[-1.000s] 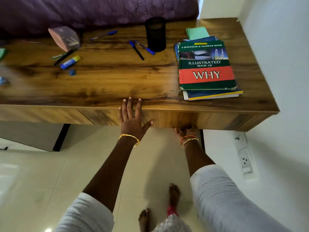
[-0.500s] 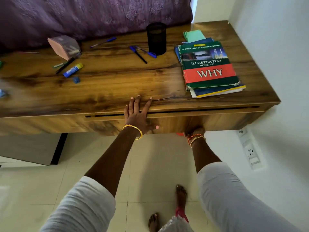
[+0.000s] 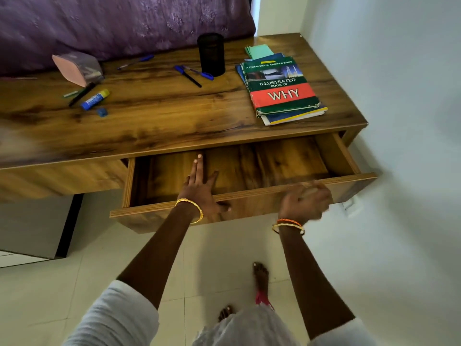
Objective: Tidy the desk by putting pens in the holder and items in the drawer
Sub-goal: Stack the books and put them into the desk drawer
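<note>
A: Below frame centre, drawer (image 3: pixel 249 196) stands open, seemingly empty. Left hand (image 3: pixel 199 188) flat over its front, fingers spread.

B: Right hand (image 3: pixel 305 201) blurred; grip unclear. Keep the drawer steady; fetch pens (image 3: pixel 188 75) beside holder (image 3: pixel 211 54), upper centre.

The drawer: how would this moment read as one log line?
drawer: open, looks empty | left hand: over front edge | right hand: blurred, by front | pens: on desk
</note>
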`<state>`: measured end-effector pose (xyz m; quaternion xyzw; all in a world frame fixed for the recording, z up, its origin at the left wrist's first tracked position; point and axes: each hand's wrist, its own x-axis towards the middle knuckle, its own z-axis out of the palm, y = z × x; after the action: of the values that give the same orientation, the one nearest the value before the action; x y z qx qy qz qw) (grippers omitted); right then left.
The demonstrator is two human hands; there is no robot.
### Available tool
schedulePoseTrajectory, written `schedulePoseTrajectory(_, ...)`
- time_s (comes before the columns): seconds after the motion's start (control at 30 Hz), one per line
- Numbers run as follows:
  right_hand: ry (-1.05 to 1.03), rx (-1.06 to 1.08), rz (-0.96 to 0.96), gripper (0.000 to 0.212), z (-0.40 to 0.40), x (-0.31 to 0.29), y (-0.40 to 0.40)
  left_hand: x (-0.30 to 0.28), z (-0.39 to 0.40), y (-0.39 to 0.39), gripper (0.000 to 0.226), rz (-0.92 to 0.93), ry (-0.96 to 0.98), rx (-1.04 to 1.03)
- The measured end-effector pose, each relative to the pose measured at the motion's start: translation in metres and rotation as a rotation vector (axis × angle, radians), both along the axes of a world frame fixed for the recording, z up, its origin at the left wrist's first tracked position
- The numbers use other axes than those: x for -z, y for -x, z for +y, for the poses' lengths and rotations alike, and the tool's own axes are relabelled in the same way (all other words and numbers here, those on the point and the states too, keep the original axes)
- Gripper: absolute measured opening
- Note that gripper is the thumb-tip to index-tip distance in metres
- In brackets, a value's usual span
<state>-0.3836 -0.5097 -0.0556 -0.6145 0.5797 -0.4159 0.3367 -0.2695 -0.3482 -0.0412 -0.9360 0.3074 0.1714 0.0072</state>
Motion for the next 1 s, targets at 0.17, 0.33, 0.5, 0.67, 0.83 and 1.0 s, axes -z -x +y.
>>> schedulePoseTrajectory(0.17,0.385,-0.885,0.354,0.035,0.024,-0.009,-0.007,0.009,0.011,0.034,0.084,0.015,-0.009,-0.03)
schedulePoseTrajectory(0.33,0.574,-0.869,0.6,0.046,0.05,0.012,0.026,0.012,0.027,0.077,0.065,-0.056,0.031,-0.034)
schedulePoseTrajectory(0.5,0.481,-0.867,0.671,0.044,0.059,0.008,0.054,0.017,0.039,0.103,0.059,-0.024,0.088,-0.06)
schedulePoseTrajectory(0.67,0.125,-0.925,0.862,0.031,0.051,-0.008,0.053,0.004,0.041,0.107,0.061,0.13,0.075,-0.051)
schedulePoseTrajectory(0.83,-0.119,-0.922,0.877,0.033,0.037,-0.01,0.04,-0.011,0.033,0.092,0.065,0.422,0.066,-0.107)
schedulePoseTrajectory(1.0,-0.604,-1.008,0.583,0.024,0.004,-0.023,0.017,-0.03,0.001,0.057,0.073,0.78,-0.157,-0.159)
